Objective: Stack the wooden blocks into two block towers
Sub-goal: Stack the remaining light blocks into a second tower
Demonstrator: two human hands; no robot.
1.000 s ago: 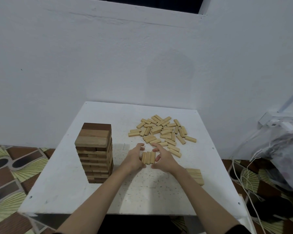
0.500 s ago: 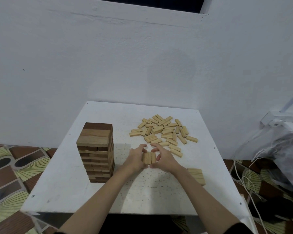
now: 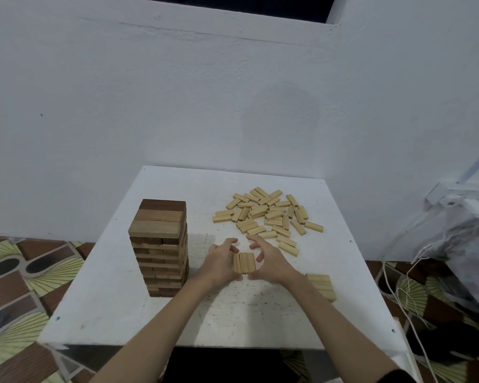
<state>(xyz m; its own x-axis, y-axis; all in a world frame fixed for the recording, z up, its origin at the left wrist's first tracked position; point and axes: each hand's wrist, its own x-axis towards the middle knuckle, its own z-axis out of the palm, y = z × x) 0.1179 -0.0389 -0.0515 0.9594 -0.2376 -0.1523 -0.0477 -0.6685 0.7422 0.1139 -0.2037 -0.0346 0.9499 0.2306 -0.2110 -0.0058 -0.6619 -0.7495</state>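
My left hand (image 3: 219, 261) and right hand (image 3: 270, 261) clasp three pale blocks (image 3: 243, 262); uneven squeezing could scatter them.

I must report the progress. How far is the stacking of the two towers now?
Done: one tall tower of darker blocks stands at the table's left. In hand: the left hand and right hand press three light blocks together into a row. Left: the second tower is only a low stack at the right, and the loose pile remains.
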